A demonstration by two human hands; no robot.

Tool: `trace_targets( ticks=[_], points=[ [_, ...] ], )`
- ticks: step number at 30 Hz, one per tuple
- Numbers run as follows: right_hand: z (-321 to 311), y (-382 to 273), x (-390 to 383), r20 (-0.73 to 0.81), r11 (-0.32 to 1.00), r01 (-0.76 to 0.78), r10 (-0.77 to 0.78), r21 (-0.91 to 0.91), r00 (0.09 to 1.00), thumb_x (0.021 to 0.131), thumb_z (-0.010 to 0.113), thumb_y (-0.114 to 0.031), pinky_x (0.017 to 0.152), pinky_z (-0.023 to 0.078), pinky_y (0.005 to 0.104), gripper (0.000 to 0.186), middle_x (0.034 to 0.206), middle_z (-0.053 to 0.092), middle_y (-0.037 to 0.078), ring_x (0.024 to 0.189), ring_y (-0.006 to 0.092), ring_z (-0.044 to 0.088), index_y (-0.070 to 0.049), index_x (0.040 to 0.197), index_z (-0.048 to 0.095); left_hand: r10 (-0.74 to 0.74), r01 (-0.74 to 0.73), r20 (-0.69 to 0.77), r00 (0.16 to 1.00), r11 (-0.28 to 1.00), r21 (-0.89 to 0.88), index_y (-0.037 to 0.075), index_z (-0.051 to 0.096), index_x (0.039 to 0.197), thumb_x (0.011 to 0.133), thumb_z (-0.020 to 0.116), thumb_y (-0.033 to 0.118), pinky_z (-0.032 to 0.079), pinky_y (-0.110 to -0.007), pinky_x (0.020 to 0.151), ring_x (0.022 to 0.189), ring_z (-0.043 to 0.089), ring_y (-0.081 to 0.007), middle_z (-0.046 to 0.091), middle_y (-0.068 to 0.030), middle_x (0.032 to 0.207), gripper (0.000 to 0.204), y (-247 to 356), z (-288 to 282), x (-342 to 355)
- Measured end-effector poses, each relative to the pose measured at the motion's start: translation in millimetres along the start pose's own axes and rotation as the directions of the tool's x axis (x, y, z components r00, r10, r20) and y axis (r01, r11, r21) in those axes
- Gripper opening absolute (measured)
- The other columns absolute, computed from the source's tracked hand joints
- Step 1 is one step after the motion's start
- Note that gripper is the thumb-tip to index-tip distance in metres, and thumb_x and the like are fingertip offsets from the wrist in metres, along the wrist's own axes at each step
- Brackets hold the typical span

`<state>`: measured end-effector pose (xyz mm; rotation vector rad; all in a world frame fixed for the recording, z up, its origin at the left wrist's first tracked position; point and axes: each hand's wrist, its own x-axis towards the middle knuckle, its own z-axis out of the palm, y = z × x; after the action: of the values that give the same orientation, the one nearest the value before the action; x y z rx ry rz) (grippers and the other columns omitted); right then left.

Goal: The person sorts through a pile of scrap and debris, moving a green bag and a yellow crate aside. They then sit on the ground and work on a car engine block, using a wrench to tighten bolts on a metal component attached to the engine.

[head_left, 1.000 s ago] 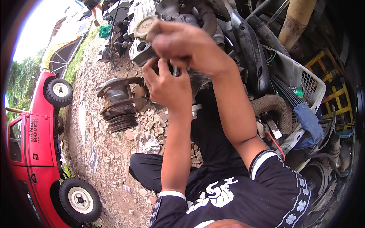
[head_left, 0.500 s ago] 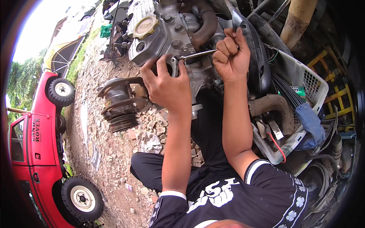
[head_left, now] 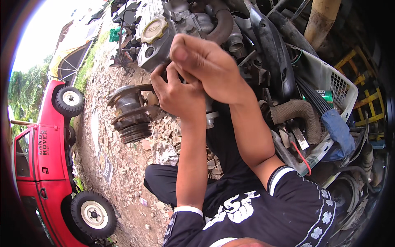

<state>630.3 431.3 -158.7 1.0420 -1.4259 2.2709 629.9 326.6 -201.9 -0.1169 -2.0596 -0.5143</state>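
Note:
A grey metal engine (head_left: 162,53) with a pale round oil filler cap (head_left: 154,29) on its cover stands ahead of me. My left hand (head_left: 179,99) is at its near end, fingers curled round a metal flange just below the cover. In front of it, my right hand (head_left: 214,72) is a closed fist, overlapping the left fingers. It was gripping a slim metal wrench a moment ago; the wrench and flange are now hidden behind the hands. Left of my left hand, a dark, grooved pulley (head_left: 133,109) sticks out toward me.
Stony ground (head_left: 123,177) lies to the left, with a red off-road vehicle (head_left: 51,152) beyond it. At right are a white plastic crate (head_left: 347,88) holding a ribbed hose (head_left: 302,113) and a blue cloth (head_left: 337,127). A bamboo post (head_left: 323,16) rises behind.
My right hand has swung left and toward me, from the right of the engine to in front of my left hand. My left hand has stayed at the flange.

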Motion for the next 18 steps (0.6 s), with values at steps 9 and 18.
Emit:
trace_targets(
  ticks=[9, 18],
  points=[
    [-69.2, 10.3, -35.1, -0.183, 0.590, 0.125, 0.039, 0.797, 0.982, 0.109, 0.036, -0.048, 0.041, 0.017, 0.0240, 0.037, 0.053, 0.016, -0.007, 0.050, 0.0085, 0.017, -0.017, 0.091, 0.046, -0.017, 0.018, -0.003, 1.000, 0.999, 0.040, 0.014, 0.075, 0.098, 0.066, 0.088, 0.019, 0.054, -0.043, 0.081, 0.099, 0.065, -0.0296, 0.061, -0.0057, 0.108, 0.035, 9.7, -7.3, 3.7],
    [-91.6, 48.6, -43.6, -0.281, 0.251, 0.248, 0.105, 0.936, 0.954, 0.107, 0.043, -0.038, 0.040, 0.018, 0.0247, 0.034, 0.053, 0.020, -0.006, 0.050, 0.0091, 0.020, -0.016, 0.081, 0.049, -0.031, 0.031, -0.013, 0.999, 0.998, 0.057, 0.013, 0.075, 0.097, 0.066, 0.089, 0.021, 0.054, -0.043, 0.081, 0.098, 0.065, -0.0281, 0.061, -0.0049, 0.108, 0.034, 11.3, -5.5, 3.2]
  ],
)
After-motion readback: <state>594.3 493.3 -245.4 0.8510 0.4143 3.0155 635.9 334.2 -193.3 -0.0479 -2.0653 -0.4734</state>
